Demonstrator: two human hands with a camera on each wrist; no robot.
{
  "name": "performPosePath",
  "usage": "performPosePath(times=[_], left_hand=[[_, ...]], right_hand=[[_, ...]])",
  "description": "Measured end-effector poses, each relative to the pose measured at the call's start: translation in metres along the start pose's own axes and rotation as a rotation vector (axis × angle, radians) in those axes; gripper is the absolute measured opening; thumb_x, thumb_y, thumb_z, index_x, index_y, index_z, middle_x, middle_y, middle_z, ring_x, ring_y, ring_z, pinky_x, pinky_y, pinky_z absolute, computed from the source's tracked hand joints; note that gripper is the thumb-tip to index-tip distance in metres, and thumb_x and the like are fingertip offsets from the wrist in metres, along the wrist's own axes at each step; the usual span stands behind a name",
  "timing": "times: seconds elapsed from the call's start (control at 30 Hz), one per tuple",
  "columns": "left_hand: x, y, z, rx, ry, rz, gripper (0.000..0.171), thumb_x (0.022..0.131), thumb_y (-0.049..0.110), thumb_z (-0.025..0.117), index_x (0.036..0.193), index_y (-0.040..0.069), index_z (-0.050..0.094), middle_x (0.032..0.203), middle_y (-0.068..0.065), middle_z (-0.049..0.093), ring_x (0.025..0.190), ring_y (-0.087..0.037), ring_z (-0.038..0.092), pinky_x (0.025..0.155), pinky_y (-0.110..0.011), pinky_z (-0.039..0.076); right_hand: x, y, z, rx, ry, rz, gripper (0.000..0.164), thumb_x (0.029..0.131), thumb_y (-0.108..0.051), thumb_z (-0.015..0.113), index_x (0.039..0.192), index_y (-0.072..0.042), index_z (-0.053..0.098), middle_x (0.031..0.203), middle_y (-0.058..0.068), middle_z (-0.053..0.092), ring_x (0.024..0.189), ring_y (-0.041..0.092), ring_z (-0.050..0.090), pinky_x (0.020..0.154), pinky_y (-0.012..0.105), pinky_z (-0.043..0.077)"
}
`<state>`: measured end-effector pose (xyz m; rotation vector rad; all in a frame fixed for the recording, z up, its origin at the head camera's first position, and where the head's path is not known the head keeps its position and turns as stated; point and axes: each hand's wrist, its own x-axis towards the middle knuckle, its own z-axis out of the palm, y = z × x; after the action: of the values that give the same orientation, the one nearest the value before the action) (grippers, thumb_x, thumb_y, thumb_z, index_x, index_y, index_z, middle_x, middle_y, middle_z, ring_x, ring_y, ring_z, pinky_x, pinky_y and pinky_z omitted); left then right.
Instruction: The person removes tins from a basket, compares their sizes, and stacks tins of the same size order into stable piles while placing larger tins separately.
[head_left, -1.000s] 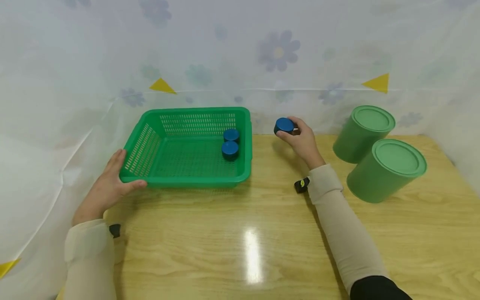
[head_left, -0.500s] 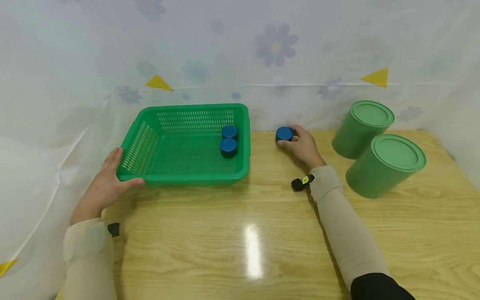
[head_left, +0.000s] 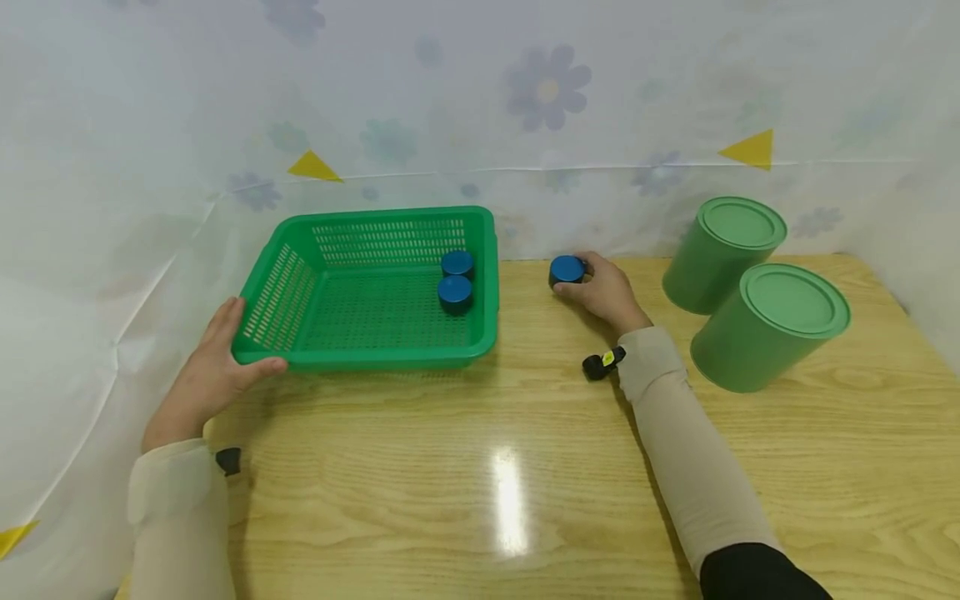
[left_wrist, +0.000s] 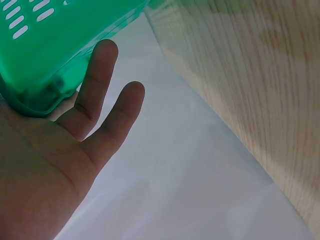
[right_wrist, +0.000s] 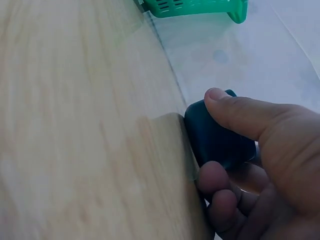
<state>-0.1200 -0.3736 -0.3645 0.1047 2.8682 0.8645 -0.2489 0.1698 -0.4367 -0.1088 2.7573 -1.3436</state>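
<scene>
1. So the blue puck (head_left: 566,272) is just right of center in the head view, a bit above the middle, outside the basket (head_left: 375,363). It looks like it's down on the table (head_left: 375,500); in the right wrist view I can't see a gap under it.

2. Right hand (head_left: 609,293) has it pinched between thumb and fingers, no letting go yet.

3. What's different: compared with a second ago the puck sits lower, and over the last half second it barely shifts. My read is that the lowering is basically done, and the release is the bit that's left.

4. Basket is left of center, upper half. Same two pucks inside as a second ago, a back puck (head_left: 457,264) and a front puck (head_left: 455,294), both at the right end. They're close; can't tell if they actually touch.

5. Left hand (head_left: 202,375) is at the basket's near left corner, thumb along the front rim, fingers fairly straight along the left side. The left wrist view shows two fingers sticking out clear of the plastic, so I'd call it steadying, not clamped. That hasn't really changed. The hands are well apart.

6. Far right: a rear can (head_left: 723,254) and a front can (head_left: 768,329), both green, neither touched.

7. Behind it all, a flowery sheet (head_left: 420,92).
</scene>
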Motion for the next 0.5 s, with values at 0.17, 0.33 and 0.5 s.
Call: performPosePath(times=[0.17, 0.33, 0.5], left_hand=[[0.000, 0.002, -0.001, 0.000, -0.003, 0.000, 0.116, 0.092, 0.051, 0.072, 0.161, 0.019, -0.016, 0.166, -0.008, -0.021, 0.147, -0.055, -0.001, 0.103, -0.079, 0.016], [0.000, 0.003, -0.001, -0.001, -0.007, 0.000, 0.116, 0.092, 0.051, 0.071, 0.161, 0.019, -0.016, 0.166, -0.008, -0.021, 0.146, -0.056, 0.000, 0.102, -0.079, 0.017], [-0.001, 0.002, -0.001, -0.008, -0.005, 0.007, 0.115, 0.092, 0.050, 0.071, 0.161, 0.018, -0.016, 0.166, -0.008, -0.021, 0.147, -0.054, -0.001, 0.103, -0.079, 0.016]], right_hand=[[-0.002, -0.003, -0.003, 0.009, -0.014, 0.020, 0.078, 0.093, -0.031, 0.076, 0.156, -0.005, 0.036, 0.155, 0.021, 0.038, 0.142, 0.041, 0.036, 0.112, 0.057, 0.033], [-0.004, -0.005, -0.006, 0.025, -0.036, 0.044, 0.092, 0.092, -0.041, 0.076, 0.162, -0.013, 0.023, 0.162, 0.019, 0.027, 0.145, 0.042, 0.029, 0.112, 0.060, 0.031], [-0.007, -0.014, -0.009, 0.056, -0.025, 0.018, 0.096, 0.090, -0.048, 0.075, 0.164, -0.019, 0.021, 0.164, 0.015, 0.022, 0.143, 0.042, 0.032, 0.107, 0.059, 0.038]])
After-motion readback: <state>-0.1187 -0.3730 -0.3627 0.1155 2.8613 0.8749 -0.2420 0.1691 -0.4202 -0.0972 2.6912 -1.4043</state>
